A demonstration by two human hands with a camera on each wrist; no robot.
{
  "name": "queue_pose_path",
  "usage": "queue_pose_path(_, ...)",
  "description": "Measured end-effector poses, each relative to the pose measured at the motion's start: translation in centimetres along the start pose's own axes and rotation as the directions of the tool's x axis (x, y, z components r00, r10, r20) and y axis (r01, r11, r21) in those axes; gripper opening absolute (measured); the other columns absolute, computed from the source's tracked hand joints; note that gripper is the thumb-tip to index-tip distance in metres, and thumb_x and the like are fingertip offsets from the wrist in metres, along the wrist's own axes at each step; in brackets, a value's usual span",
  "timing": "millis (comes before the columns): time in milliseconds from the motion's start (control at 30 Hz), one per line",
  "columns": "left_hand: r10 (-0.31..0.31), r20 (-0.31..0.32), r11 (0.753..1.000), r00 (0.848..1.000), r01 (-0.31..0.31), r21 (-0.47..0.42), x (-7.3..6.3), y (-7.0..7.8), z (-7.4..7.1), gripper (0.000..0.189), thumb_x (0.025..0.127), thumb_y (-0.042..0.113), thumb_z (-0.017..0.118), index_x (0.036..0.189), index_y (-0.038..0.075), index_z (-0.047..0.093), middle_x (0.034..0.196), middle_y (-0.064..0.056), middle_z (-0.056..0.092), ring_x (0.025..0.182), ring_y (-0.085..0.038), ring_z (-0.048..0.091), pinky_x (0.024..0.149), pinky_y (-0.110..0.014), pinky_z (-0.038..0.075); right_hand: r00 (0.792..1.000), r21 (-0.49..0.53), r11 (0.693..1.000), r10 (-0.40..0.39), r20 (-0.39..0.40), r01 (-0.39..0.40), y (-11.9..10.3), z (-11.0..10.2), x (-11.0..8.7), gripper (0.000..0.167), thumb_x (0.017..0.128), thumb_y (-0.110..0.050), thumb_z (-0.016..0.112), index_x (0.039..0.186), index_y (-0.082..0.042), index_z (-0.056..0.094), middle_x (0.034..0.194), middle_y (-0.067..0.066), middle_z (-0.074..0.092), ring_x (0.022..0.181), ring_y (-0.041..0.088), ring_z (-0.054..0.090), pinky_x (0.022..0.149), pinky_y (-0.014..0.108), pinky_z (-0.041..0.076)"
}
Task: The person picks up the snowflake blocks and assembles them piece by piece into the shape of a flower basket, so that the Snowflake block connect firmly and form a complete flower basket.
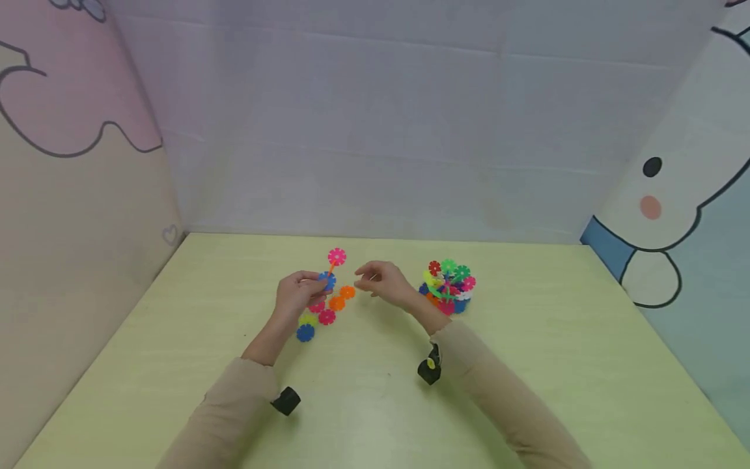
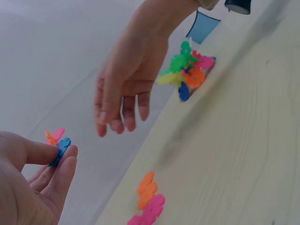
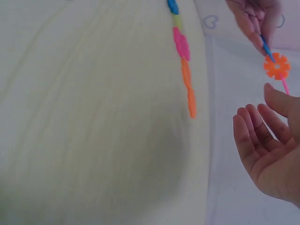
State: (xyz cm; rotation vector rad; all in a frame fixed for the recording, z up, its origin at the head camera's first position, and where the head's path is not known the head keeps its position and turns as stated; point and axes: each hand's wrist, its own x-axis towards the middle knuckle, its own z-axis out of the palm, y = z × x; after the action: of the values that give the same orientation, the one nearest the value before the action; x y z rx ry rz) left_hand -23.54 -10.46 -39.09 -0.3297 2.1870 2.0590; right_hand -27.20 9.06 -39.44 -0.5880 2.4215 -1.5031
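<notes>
My left hand point(image 1: 297, 294) pinches a blue notched plastic disc point(image 1: 327, 281) between thumb and fingers. An orange disc point(image 3: 277, 66), seen edge-on from the head, joins the blue one to a pink disc point(image 1: 336, 256) at the top. My right hand point(image 1: 382, 281) hovers just right of these linked discs, fingers loosely bent, with nothing in it. On the table below the left hand lie several more discs, among them orange discs point(image 1: 337, 303), a pink disc point(image 1: 327, 317), a yellow disc point(image 1: 307, 320) partly covered, and a dark blue disc point(image 1: 305, 333).
A heap of mixed-colour discs point(image 1: 448, 286) sits on the pale wooden table point(image 1: 375, 404), behind the right forearm. A white cloth backdrop point(image 1: 375, 130) rises at the table's far edge. Dark wrist cameras point(image 1: 286, 400) hang beneath both sleeves.
</notes>
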Motion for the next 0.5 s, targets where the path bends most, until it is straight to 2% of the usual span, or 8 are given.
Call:
queue_pose_path(133, -0.046, -0.051, 0.999, 0.998, 0.048, 0.026, 0.8, 0.1, -2.3, 0.035, 0.088, 0.017, 0.059, 0.115, -0.002, 0.051, 0.095, -0.010, 0.065, 0.077, -0.009, 0.066, 0.071, -0.020, 0.051, 0.991, -0.139, 0.989, -0.023, 0.128, 0.041, 0.3, 2.5, 1.2, 0.023, 0.081, -0.006, 0.066, 0.102, 0.003, 0.063, 0.085, 0.008, 0.061, 0.074, 0.019, 0.056, 0.065, 0.023, 0.050)
queue_pose_path(233, -0.053, -0.051, 0.998, 0.997, 0.055, 0.024, 1.0, 0.2, -3.1, 0.036, 0.088, 0.017, 0.060, 0.116, -0.003, 0.050, 0.094, -0.009, 0.065, 0.076, -0.009, 0.066, 0.073, -0.021, 0.052, 0.982, -0.201, 0.977, -0.038, 0.183, 0.075, 0.4, 3.8, 2.0, 0.023, 0.078, -0.004, 0.069, 0.099, 0.002, 0.065, 0.084, 0.008, 0.062, 0.072, 0.011, 0.052, 0.065, 0.018, 0.046)
queue_pose_path(333, -0.046, -0.044, 0.999, 0.998, 0.047, 0.021, 1.1, 0.1, -3.4, 0.037, 0.088, 0.016, 0.060, 0.117, -0.004, 0.049, 0.096, -0.010, 0.065, 0.078, -0.011, 0.067, 0.073, -0.022, 0.052, 0.982, -0.267, 0.959, -0.046, 0.184, 0.095, 0.6, 4.5, 2.6, 0.024, 0.076, -0.003, 0.070, 0.099, 0.002, 0.066, 0.084, 0.009, 0.062, 0.074, 0.012, 0.051, 0.067, 0.019, 0.044)
queue_pose_path(500, -0.050, -0.050, 0.998, 0.998, 0.052, 0.039, 1.0, -0.1, -3.7, 0.036, 0.088, 0.017, 0.059, 0.117, -0.003, 0.049, 0.101, -0.013, 0.063, 0.086, -0.017, 0.066, 0.073, -0.022, 0.052, 0.986, -0.372, 0.927, 0.026, 0.166, 0.038, 1.0, 4.9, 3.4, 0.026, 0.077, -0.007, 0.070, 0.102, -0.001, 0.067, 0.086, 0.005, 0.058, 0.079, 0.015, 0.047, 0.070, 0.021, 0.042)
